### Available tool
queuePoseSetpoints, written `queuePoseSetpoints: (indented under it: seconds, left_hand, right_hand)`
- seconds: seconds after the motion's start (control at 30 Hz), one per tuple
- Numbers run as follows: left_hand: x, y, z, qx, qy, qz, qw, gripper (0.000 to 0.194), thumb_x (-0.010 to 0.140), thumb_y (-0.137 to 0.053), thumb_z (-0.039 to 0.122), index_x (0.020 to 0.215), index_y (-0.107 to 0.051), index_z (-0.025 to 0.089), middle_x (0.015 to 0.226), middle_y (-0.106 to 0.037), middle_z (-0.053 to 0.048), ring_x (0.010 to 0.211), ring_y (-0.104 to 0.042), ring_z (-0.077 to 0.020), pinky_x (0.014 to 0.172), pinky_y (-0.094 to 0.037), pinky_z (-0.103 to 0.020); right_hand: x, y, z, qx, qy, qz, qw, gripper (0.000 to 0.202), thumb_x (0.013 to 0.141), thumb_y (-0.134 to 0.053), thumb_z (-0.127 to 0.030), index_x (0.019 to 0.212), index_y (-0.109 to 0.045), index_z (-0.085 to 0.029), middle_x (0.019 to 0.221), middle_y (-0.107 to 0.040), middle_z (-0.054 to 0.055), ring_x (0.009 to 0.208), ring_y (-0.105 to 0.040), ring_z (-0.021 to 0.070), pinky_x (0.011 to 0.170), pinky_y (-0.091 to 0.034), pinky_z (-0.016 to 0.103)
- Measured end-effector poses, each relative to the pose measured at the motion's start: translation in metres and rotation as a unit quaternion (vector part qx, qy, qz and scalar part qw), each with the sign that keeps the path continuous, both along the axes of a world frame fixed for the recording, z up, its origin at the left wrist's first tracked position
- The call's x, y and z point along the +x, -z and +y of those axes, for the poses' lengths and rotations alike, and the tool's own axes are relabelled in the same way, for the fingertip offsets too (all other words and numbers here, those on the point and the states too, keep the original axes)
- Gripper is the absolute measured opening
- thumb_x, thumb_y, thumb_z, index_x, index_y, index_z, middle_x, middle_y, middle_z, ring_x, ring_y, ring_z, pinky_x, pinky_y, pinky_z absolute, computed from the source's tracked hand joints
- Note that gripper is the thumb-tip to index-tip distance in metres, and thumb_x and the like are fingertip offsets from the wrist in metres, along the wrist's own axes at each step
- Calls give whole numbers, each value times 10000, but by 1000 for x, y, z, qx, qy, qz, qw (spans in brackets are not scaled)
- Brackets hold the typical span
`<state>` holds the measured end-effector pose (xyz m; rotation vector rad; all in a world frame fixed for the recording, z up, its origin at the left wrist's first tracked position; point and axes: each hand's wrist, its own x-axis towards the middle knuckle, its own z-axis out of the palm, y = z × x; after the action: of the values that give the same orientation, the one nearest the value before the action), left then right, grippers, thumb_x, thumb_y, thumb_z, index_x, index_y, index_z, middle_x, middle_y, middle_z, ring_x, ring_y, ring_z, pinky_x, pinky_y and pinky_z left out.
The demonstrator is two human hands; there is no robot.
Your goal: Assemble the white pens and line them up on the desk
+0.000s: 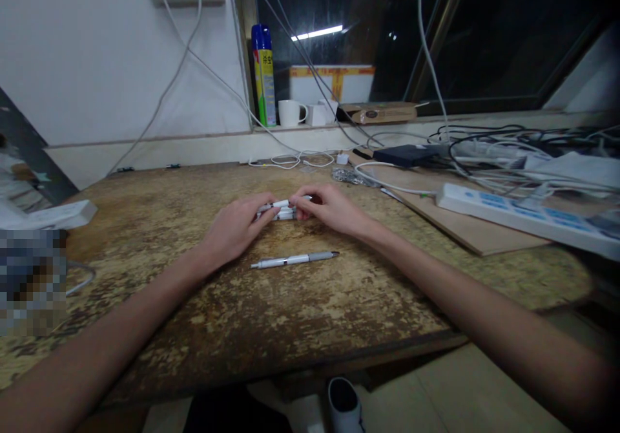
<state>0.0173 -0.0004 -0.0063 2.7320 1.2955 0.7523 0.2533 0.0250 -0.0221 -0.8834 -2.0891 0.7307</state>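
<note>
Several white pens point(285, 213) lie close together at the middle of the worn wooden table point(310, 316), partly covered by my fingers. My left hand point(239, 224) has its thumb and fingers closed on the left end of one of these pens. From the right, my right hand point(329, 208) pinches the other end of a pen in the same bunch. How many pens each hand touches cannot be made out. Nearer to me, a single white and grey pen point(294, 260) lies flat on the tabletop, apart from both hands.
A white power strip point(523, 216) and a brown board point(465, 229) lie at the right, with tangled cables behind. A spray can point(263, 77) and a white mug point(290, 113) stand on the windowsill. Another white strip point(62, 214) sits at the left.
</note>
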Motion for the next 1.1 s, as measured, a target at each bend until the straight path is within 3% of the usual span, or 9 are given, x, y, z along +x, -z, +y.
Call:
queuePoseSetpoints:
  seconds: [0.13, 0.3, 0.37, 0.5, 0.67, 0.8, 0.93, 1.1]
  left_hand:
    - [0, 2, 1, 7, 10, 6, 1000, 412, 1077, -358, 474, 991, -658, 205, 965, -702, -62, 888, -642, -226, 770, -446, -330]
    - [0, 2, 1, -7, 23, -29, 999, 362, 1071, -402, 461, 1194, -662, 242, 1141, -729, -60, 1011, -665, -237, 869, -471, -355]
    - [0, 1, 0, -16, 20, -40, 999, 349, 1065, -423, 463, 1236, -649, 259, 1152, -735, -54, 1017, -672, -238, 876, -476, -358]
    - [0, 0, -1, -26, 15, -43, 999, 350, 1063, -424, 471, 1177, -669, 248, 1085, -750, -52, 958, -680, -233, 819, -478, -342]
    - [0, 2, 0, -26, 8, -43, 999, 381, 1061, -412, 492, 1178, -679, 246, 1106, -750, -59, 986, -681, -242, 849, -479, -353]
    - [0, 3, 1, -26, 7, -40, 999, 392, 1056, -408, 500, 1165, -683, 243, 1066, -756, -58, 960, -685, -244, 844, -482, -355]
    - [-1, 2, 0, -29, 7, -42, 999, 384, 1057, -403, 493, 1137, -687, 246, 1044, -753, -45, 933, -681, -238, 820, -476, -341]
    - [0, 1, 0, -38, 9, -31, 999, 411, 1072, -371, 442, 919, -675, 211, 858, -715, -30, 809, -645, -212, 740, -431, -311]
  right_hand:
    - [-1, 2, 1, 14, -13, 48, 999, 221, 898, -702, -369, 1042, -679, -203, 1043, -731, 71, 911, -664, 198, 838, -517, 343]
    - [-2, 3, -1, -34, -24, 50, 998, 275, 983, -570, -436, 980, -690, -188, 914, -726, 70, 844, -663, 194, 816, -525, 353]
    - [-2, 3, -1, -23, -20, 52, 998, 245, 965, -598, -412, 970, -695, -187, 925, -727, 70, 859, -663, 198, 819, -522, 357]
    - [-4, 2, -1, 3, -15, 71, 997, 181, 892, -698, -339, 1004, -677, -198, 1035, -718, 74, 945, -662, 207, 864, -520, 362]
    - [-4, 0, -4, -47, -19, 75, 996, 202, 956, -615, -374, 977, -682, -185, 948, -730, 75, 874, -672, 192, 837, -531, 356]
    - [-2, -1, -3, 2, -21, 78, 997, 155, 877, -720, -323, 966, -704, -196, 997, -742, 58, 934, -678, 197, 872, -522, 352]
    - [-2, 1, 0, -13, -32, 81, 996, 210, 925, -662, -383, 1001, -721, -196, 976, -741, 60, 874, -682, 190, 814, -537, 353]
    - [-2, 1, 0, -10, -18, 81, 996, 164, 884, -713, -316, 994, -722, -196, 998, -747, 60, 910, -688, 189, 856, -546, 358]
